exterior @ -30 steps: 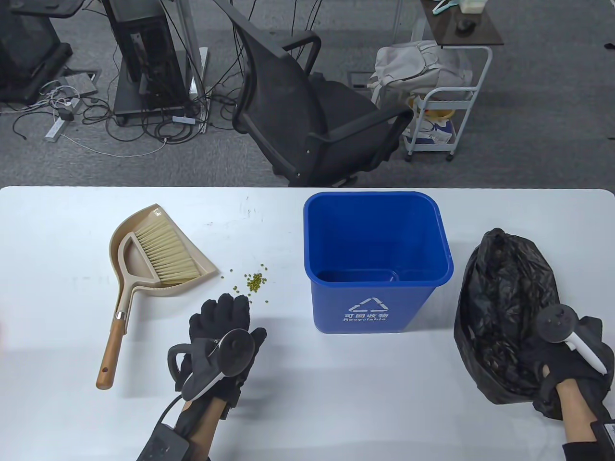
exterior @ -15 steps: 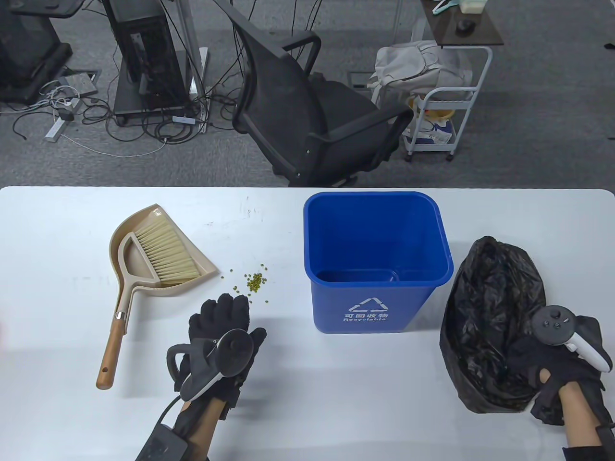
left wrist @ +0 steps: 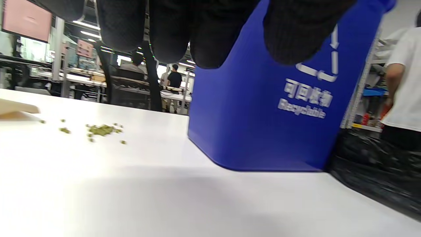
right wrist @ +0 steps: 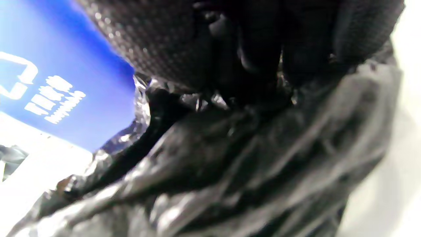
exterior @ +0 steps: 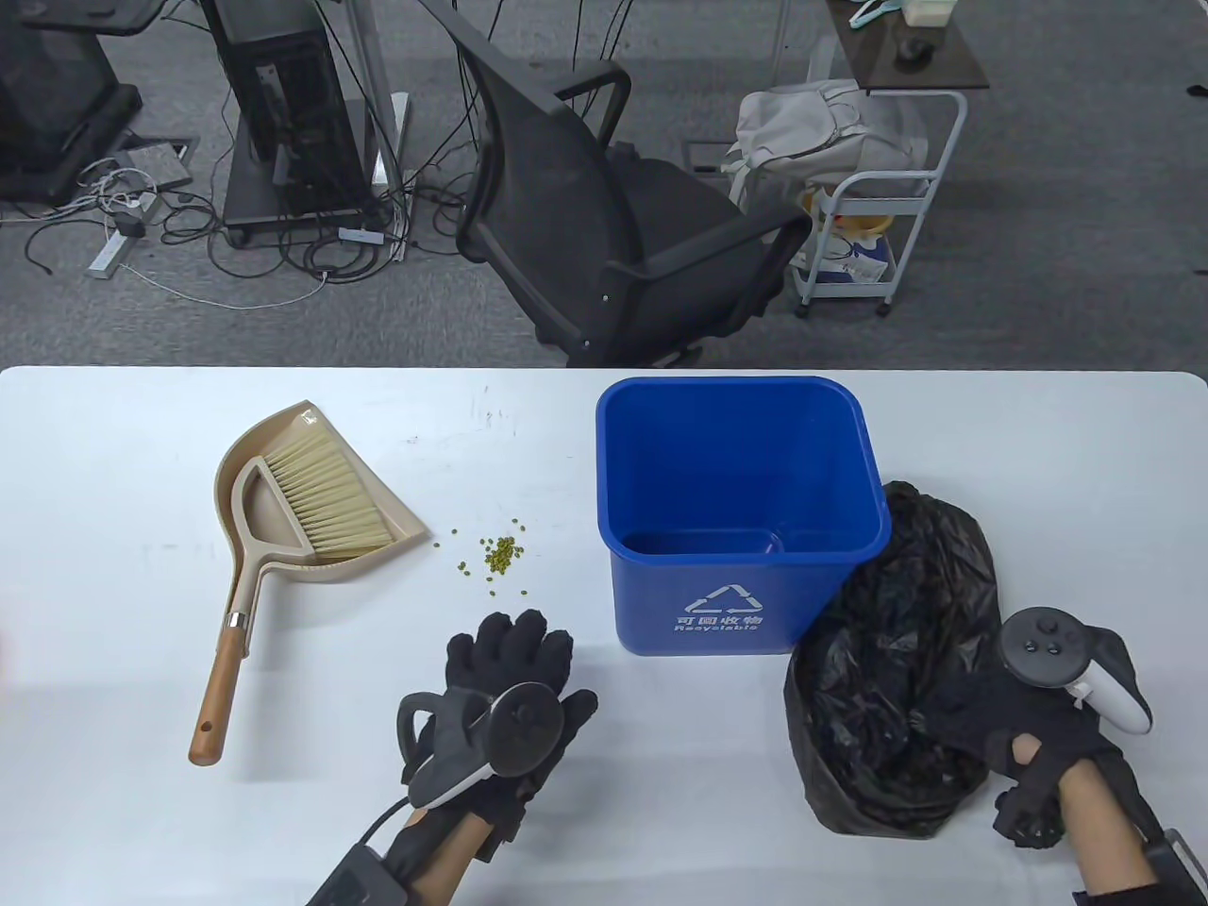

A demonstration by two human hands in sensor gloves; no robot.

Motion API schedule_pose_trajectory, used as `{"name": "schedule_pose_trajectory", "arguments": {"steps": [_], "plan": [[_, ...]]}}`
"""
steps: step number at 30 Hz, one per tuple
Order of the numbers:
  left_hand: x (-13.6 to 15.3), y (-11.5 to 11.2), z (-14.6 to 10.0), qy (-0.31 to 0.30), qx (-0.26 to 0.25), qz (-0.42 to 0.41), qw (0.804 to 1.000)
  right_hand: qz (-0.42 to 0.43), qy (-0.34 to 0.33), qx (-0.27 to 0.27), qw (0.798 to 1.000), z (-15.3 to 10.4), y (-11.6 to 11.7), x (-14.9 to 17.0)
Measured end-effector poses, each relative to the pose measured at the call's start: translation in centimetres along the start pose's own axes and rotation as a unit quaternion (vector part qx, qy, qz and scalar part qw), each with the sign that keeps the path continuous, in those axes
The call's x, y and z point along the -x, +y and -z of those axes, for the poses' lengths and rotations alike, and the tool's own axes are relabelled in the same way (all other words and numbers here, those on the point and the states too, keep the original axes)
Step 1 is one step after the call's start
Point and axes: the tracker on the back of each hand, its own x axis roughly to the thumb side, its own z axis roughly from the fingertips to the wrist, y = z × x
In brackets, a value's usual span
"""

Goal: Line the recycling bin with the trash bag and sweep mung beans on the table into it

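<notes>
1. On the white table (exterior: 132,661): blue recycling bin (exterior: 746,585) standing upright right of centre, unlined, white recycling mark facing the near edge.
2. Crumpled black trash bag (exterior: 887,679) lying on the tabletop at the bin's near-right corner, pressed against the blue wall; seen the same way in the right wrist view (right wrist: 230,171).
3. Right hand (exterior: 1038,727) clutching the bag's near-right side, gloved fingers (right wrist: 184,49) curled into the plastic folds, tracker on the back of the hand.
4. Left hand (exterior: 514,703) palm down just left of the bin's near-left corner, fingers (left wrist: 210,36) extended side by side and empty; contact with the table not clear.
5. Small cluster of green mung beans (exterior: 498,553) scattered on the tabletop between the dustpan and the bin, just beyond the left hand's fingertips; also visible low in the left wrist view (left wrist: 100,130).
6. Beige dustpan (exterior: 368,543) lying flat at the table's left, hand brush (exterior: 316,500) nested inside it, wooden handle (exterior: 215,694) pointing toward the near edge, well apart from both hands.
7. Beyond the table: black office chair (exterior: 613,217) and a white rolling cart (exterior: 878,217) on grey carpet.
</notes>
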Motion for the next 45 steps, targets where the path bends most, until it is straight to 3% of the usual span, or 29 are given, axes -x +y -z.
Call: {"name": "schedule_pose_trajectory", "arguments": {"steps": [9,15,24,28,33,35,38,42,45], "plan": [[-2.6,-2.5,0.6,-0.036,0.075,-0.074,0.994,0.074,-0.062,0.007,0.995,1.2,3.7,-3.9],[-4.4,-3.8,1.3,-0.042,0.103,-0.11,0.988,0.035,-0.098,-0.007,0.995,1.8,6.2,-6.5],[-4.4,-5.4,2.2,0.015,0.095,-0.074,0.993,-0.031,-0.133,-0.045,0.99,1.6,9.3,-9.1],[-3.8,-5.9,2.4,0.045,0.135,-0.053,0.988,-0.023,-0.148,-0.062,0.987,1.4,9.6,-9.2],[-3.7,-6.8,2.9,0.05,0.16,-0.003,0.986,0.003,-0.167,-0.03,0.985,0.0,7.4,-9.8],[-3.7,-6.8,2.9,0.051,0.162,-0.018,0.985,0.005,-0.166,0.015,0.986,-1.2,5.3,-9.6],[-3.4,-6.6,2.8,0.05,0.153,-0.031,0.987,0.014,-0.141,0.125,0.982,-3.2,1.4,-7.9],[-3.4,-6.7,2.8,0.051,0.156,-0.042,0.985,-0.026,-0.05,0.243,0.968,-4.7,-2.9,-4.1],[-3.6,-6.8,2.9,0.05,0.16,-0.024,0.986,-0.077,0.049,0.266,0.96,-4.7,-4.9,-1.5]]}}
